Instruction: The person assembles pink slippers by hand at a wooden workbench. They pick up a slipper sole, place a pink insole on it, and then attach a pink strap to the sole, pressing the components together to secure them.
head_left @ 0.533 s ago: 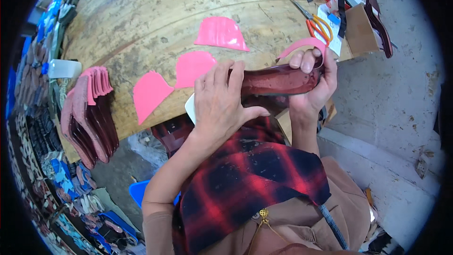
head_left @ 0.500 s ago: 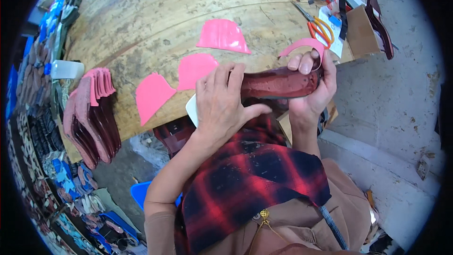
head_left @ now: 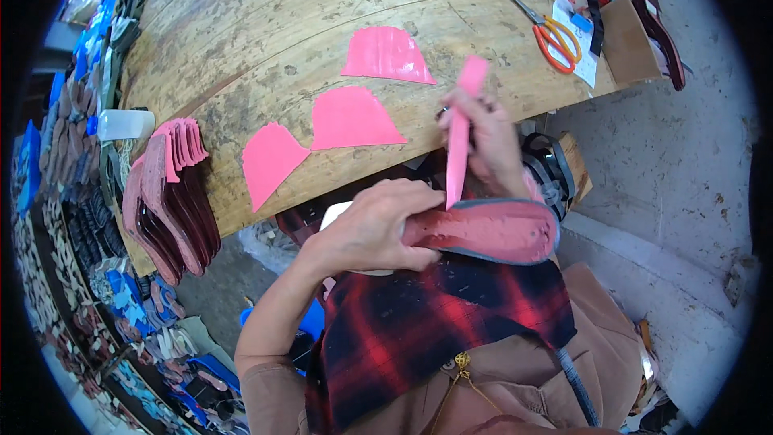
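Note:
My left hand [head_left: 374,229] wraps over one end of a shoe sole [head_left: 491,234], its thumb and fingers closed on the edges. The sole lies tilted above my lap, its reddish-pink face up and rimmed in dark grey. A narrow pink strip [head_left: 459,149] stands up from the sole's far edge, near my left fingertips. My right hand [head_left: 489,141], somewhat blurred, pinches this strip above the table's front edge. A white piece [head_left: 334,214] shows partly from under my left hand; its kind is hidden. Several flat pink cut-outs [head_left: 354,117] lie on the table beyond my hands.
On the wooden table [head_left: 266,40], orange-handled scissors [head_left: 555,42] lie at the right beside a cardboard box [head_left: 632,44]. Dark red soles with pink pieces [head_left: 173,201] stand stacked at the left edge, near a white bottle [head_left: 127,124]. Many shoe parts [head_left: 153,306] fill the left side.
The sole has come nearer to me and turned its pinkish face up. My right hand has let go of the sole's end and now holds the pink strip upright. My left hand moved nearer too.

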The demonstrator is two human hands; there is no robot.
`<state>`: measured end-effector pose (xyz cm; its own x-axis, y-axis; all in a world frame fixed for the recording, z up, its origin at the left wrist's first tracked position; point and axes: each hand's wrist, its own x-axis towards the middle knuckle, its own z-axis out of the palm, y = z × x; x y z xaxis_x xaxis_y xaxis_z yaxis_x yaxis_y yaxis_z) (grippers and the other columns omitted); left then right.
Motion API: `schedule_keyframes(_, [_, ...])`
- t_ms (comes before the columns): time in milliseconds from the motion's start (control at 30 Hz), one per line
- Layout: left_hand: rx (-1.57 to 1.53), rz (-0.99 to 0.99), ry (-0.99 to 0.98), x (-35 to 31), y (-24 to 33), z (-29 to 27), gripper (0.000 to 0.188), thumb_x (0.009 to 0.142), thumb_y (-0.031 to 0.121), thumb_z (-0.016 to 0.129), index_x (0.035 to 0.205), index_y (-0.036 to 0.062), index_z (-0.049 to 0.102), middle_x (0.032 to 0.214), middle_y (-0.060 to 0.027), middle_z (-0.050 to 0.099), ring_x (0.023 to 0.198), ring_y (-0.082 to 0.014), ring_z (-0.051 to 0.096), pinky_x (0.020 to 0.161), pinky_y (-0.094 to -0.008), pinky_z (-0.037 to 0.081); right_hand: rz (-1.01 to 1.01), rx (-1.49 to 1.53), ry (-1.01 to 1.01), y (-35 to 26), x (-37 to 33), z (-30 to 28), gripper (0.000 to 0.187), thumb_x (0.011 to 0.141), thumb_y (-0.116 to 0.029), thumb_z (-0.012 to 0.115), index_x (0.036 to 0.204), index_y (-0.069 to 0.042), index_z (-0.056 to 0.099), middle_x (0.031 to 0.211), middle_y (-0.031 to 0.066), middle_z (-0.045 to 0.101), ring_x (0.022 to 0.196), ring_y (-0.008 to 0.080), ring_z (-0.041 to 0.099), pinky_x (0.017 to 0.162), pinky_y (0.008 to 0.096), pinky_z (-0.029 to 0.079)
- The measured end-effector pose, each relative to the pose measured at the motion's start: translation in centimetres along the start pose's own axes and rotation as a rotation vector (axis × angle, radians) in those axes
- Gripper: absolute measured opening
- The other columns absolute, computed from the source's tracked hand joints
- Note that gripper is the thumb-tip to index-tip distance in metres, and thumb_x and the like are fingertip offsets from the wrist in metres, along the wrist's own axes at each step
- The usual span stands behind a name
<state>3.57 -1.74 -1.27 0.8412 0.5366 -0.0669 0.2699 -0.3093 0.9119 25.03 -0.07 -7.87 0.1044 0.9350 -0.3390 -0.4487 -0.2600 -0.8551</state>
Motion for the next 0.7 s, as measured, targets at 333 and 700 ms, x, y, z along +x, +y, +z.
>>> schedule_keyframes(333, [-0.401,0.105,0.064,-1.2,-1.5,0.3,0.065,0.058,0.022,0.083,0.116,-0.0009,0.063,0.109,-0.0138,0.067,0.101,-0.0263,0.065,0.093,-0.0370,0.047,0.327,-0.228,-0.196,3.1,-1.8,1.5,0.029,0.098,-0.030,0.057,0.091,-0.003,0.064,0.068,0.0046,0.065,0.051,0.0074,0.057,0.043,0.0186,0.039])
schedule_keyframes(700, [-1.581,0.556,0.041,-3.6,-4.4,1.5,0.080,0.074,0.048,0.062,0.130,-0.0075,0.048,0.104,-0.0275,0.064,0.091,-0.0370,0.060,0.081,-0.0476,0.045,-0.081,-0.241,-0.421,-7.0,-5.4,3.8,0.020,0.095,-0.015,0.058,0.092,0.002,0.067,0.081,0.0089,0.067,0.052,0.0082,0.059,0.047,0.0183,0.044])
